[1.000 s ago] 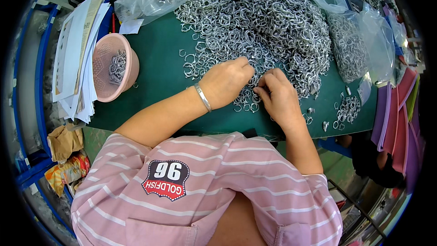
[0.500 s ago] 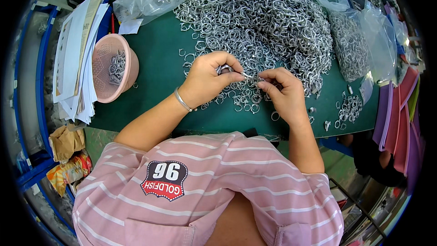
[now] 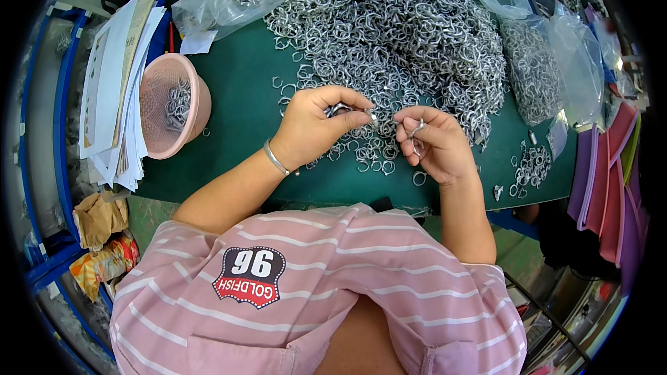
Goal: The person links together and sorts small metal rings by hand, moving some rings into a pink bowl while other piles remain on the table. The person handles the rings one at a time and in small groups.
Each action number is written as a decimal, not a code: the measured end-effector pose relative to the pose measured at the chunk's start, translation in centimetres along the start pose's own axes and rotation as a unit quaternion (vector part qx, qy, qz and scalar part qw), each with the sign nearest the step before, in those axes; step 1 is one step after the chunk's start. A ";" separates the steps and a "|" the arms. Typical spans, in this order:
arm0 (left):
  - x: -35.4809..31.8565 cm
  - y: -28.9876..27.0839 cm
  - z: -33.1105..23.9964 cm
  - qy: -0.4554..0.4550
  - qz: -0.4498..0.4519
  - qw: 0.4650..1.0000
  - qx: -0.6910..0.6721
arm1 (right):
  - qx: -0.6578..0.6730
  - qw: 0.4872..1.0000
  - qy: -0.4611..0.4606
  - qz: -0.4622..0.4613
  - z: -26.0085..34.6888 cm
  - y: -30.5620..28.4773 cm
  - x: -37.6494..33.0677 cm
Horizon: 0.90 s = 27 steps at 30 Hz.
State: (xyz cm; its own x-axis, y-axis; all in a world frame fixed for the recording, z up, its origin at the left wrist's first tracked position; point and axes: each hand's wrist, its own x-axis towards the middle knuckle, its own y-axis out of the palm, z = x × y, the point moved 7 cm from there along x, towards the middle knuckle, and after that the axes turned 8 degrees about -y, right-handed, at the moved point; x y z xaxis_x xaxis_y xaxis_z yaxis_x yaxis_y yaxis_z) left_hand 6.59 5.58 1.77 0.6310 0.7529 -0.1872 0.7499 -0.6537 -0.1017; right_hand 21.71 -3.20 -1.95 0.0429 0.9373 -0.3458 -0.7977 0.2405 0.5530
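Over the green counter (image 3: 240, 107), the left hand (image 3: 309, 125) is pinching a small metal piece (image 3: 374, 115) between thumb and forefinger, with more metal showing inside its curled fingers, while the right hand (image 3: 441, 142), just apart from it, is grasping a silvery ring (image 3: 416, 129) in its bent fingers. A big heap of rings (image 3: 403, 28) is lying just beyond both hands, a smaller cluster (image 3: 533, 165) is resting to the right, and a pink basket (image 3: 196, 128) is holding several more metal pieces (image 3: 178, 105) on the left.
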 end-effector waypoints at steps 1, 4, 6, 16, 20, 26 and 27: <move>0.0 0.0 -0.1 0.003 0.003 1.000 0.016 | 0.042 0.999 0.012 0.014 -0.3 0.1 0.0; -0.1 -0.1 -0.5 0.073 -0.008 0.995 0.070 | 0.082 0.996 0.019 0.038 -0.5 0.6 0.0; -0.2 -0.1 -0.9 0.094 -0.011 0.994 0.060 | 0.087 0.995 0.024 0.036 -0.7 0.7 0.0; 0.4 0.2 1.3 -0.092 0.159 0.841 -0.510 | 0.147 0.976 -0.124 0.105 3.0 0.8 -0.8; 0.4 -0.1 1.0 -0.110 0.179 0.823 -0.527 | -0.463 0.859 -0.194 -0.102 4.8 -0.4 0.0; 1.5 -0.8 0.9 -0.077 0.023 0.975 -0.205 | -0.710 0.613 -0.319 -0.135 4.2 1.2 0.4; 1.5 -1.2 0.5 -0.059 -0.014 0.991 -0.121 | -0.696 0.630 -0.322 -0.124 4.3 1.1 0.4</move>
State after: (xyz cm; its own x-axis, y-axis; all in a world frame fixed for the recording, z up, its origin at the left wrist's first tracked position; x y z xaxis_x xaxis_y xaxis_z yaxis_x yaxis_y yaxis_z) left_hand 6.55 7.45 1.15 0.5915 0.7474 -0.3025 0.8021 -0.5837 0.1264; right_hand 23.41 -1.47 1.81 0.1483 0.9299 0.3365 -0.4539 0.3663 -0.8123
